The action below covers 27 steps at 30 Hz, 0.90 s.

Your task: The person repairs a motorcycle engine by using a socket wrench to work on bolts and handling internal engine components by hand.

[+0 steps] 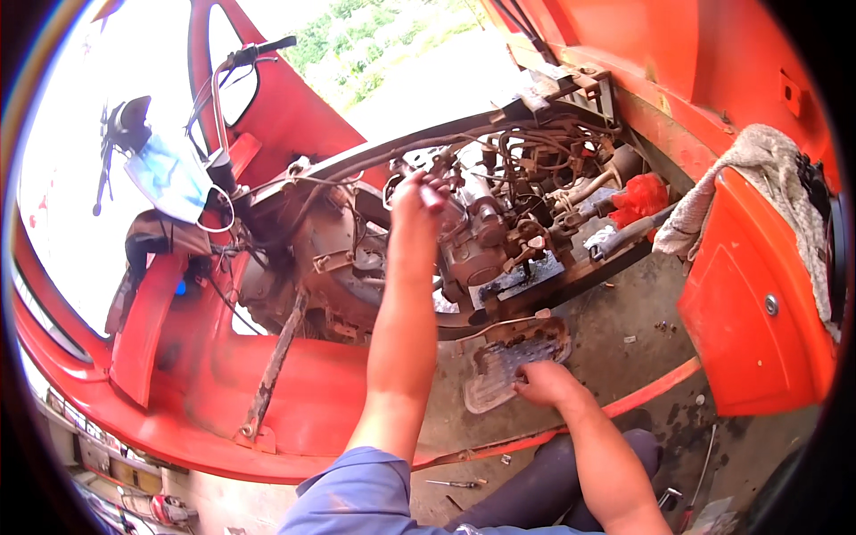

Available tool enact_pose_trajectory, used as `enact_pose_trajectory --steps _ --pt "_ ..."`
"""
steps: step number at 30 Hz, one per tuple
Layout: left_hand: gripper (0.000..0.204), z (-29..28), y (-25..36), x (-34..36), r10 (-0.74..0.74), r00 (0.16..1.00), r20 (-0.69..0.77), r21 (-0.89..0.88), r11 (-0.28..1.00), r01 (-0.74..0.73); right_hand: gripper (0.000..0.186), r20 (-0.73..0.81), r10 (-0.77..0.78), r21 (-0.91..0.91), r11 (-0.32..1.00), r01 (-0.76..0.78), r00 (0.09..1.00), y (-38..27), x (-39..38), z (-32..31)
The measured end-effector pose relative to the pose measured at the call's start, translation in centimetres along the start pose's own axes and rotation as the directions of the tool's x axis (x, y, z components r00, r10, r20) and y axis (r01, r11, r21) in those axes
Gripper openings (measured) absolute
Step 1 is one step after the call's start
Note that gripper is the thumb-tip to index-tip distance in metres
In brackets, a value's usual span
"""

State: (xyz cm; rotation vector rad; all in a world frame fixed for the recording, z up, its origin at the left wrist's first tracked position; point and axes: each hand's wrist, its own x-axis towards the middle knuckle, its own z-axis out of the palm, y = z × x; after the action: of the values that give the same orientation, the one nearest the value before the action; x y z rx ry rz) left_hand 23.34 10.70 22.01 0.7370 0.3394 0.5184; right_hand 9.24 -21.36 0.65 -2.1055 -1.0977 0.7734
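Observation:
My left hand (419, 194) reaches far forward over the dirty engine (477, 245), its fingers curled at the upper edge of it. Whatever those fingers grip is too small to make out. Lower and to the right, my right hand (546, 383) is closed, thumb against fingers, over the near right part of a shallow clear tray (486, 399). Dark, greasy residue lies in that tray, on the floor below the engine. I cannot tell what, if anything, the right fingers pinch.
A red vehicle frame surrounds the engine, with handlebars (259, 49) and a hanging blue face mask (169, 178) at left. A red rag (640, 198) sits on the engine's right end. A grey towel (758, 165) drapes over an orange panel (758, 303). A screwdriver (455, 484) lies nearby.

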Motion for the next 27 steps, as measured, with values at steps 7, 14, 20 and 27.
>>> enact_pose_trajectory --steps 7,14,20,27 --pt "0.014 -0.9 -0.3 -2.1 0.017 0.996 0.091 0.007 1.0 -0.018 0.041 0.07 -0.016 -0.005 1.0 0.017 0.997 -0.3 -0.1 0.2" --pt "0.011 7.5 -6.6 -0.9 0.179 0.982 -0.058 -0.157 0.97 -0.186 0.041 0.038 -0.001 0.023 1.0 0.001 0.999 0.1 -0.2 0.3" --pt "0.017 6.3 -5.4 1.3 0.226 0.958 -0.175 0.046 0.974 -0.222 0.042 0.053 -0.038 0.031 0.999 0.036 0.998 0.2 0.2 1.0" --pt "0.019 -5.9 8.8 -3.2 0.033 0.999 -0.02 0.977 0.213 0.012 0.042 0.027 -0.047 0.008 0.999 0.047 0.999 -1.0 -0.5 0.0"
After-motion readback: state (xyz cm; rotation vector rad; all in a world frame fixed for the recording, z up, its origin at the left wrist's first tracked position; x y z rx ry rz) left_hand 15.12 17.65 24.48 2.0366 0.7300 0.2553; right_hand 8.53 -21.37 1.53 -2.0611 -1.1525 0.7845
